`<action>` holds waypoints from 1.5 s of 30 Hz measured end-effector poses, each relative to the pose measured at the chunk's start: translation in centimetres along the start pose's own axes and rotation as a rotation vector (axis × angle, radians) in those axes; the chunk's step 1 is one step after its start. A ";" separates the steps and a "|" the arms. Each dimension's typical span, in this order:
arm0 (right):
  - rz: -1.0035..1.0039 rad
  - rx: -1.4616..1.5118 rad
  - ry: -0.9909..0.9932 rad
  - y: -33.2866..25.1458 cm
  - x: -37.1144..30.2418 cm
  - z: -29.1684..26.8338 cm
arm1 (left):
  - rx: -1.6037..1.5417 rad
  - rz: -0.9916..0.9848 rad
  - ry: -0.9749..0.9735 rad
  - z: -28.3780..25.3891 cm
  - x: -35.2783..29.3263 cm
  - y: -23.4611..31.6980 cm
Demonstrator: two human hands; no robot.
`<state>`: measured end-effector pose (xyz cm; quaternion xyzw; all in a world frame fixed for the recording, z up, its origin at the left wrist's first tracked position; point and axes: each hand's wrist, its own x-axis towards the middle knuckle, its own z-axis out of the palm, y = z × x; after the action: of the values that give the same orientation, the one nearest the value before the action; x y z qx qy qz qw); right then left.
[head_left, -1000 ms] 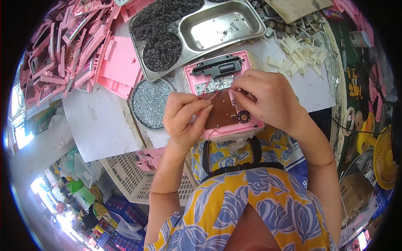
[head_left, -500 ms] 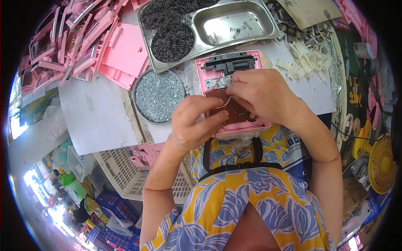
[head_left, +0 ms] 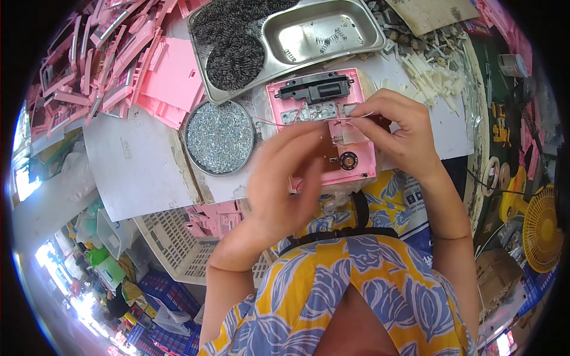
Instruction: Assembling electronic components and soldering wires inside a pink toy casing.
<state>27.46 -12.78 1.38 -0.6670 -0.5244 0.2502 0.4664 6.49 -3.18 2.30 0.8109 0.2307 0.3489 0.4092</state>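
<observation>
An open pink plastic housing [head_left: 367, 155] lies in front of me, holding a black mechanism [head_left: 317, 89] at its far end. Behind my left hand is a brown circuit board [head_left: 328, 149], partly hidden, with a round black part [head_left: 348, 161] near it. Thumb and forefinger of my right hand [head_left: 404, 132] pinch a thin pale wire [head_left: 367, 114] over the housing's right side. My left hand [head_left: 285, 175], blurred by motion, hovers at the left side with thumb and fingers apart. Thin reddish wires [head_left: 267, 123] run across the housing's upper part.
A round dish of small silvery screws [head_left: 218, 137] stands left of the housing. Beyond is a metal tray [head_left: 279, 71] with dark springs [head_left: 234, 62]. Pink plastic parts [head_left: 169, 77] pile up far left, white plastic pieces [head_left: 436, 80] far right. A pale basket [head_left: 178, 252] sits below the table edge.
My hands have moved apart: the right has shifted right and lifted the wire, the left has drawn away from the wires. The view has shifted slightly.
</observation>
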 end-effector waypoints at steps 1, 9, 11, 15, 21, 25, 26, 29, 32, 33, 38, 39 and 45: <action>-0.038 -0.002 0.002 0.0 -0.2 0.0 | -0.077 -0.146 -0.151 0.9 1.0 0.8; -0.511 -0.192 0.026 1.4 -0.9 -0.8 | -0.495 -0.611 -0.747 1.1 6.0 -1.7; -0.525 -0.236 0.033 1.7 -1.2 -0.7 | -0.415 -0.576 -0.702 0.9 5.7 -2.0; -0.402 -0.259 0.036 1.0 -2.3 -4.8 | -0.300 -0.479 -0.533 1.6 4.8 -1.4; 0.246 0.606 1.126 9.8 -13.7 -23.3 | -0.207 -0.350 -0.292 2.3 3.4 -0.8; 0.182 0.765 1.290 11.9 -18.0 -30.9 | -0.156 -0.301 -0.294 2.1 3.3 -1.3; 0.162 0.755 1.244 13.6 -18.8 -33.2 | -0.172 -0.315 -0.270 2.0 3.6 -0.7; 0.377 0.411 1.461 13.7 -17.0 -34.1 | -0.099 -0.300 -0.292 1.9 4.1 0.3; 0.377 0.181 1.667 7.5 -15.9 -30.1 | -0.129 -0.255 -0.244 2.1 3.9 -0.7; 0.320 0.178 1.706 6.1 -15.8 -28.8 | -0.133 -0.226 -0.225 2.3 3.6 -1.3; 0.146 0.420 1.575 1.4 -14.8 -22.2 | 0.222 0.158 -0.151 3.4 4.3 -1.7; 0.164 0.483 1.464 1.3 -14.3 -20.7 | 0.276 0.152 -0.164 3.8 4.3 -2.0; 0.093 0.480 0.672 2.0 -11.4 -8.3 | 0.377 0.178 -0.160 4.6 4.0 -2.6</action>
<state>31.53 -26.46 1.53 -0.6071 -0.2389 0.1543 0.7420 12.35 -1.45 -0.27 0.9154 0.1862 0.2691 0.2346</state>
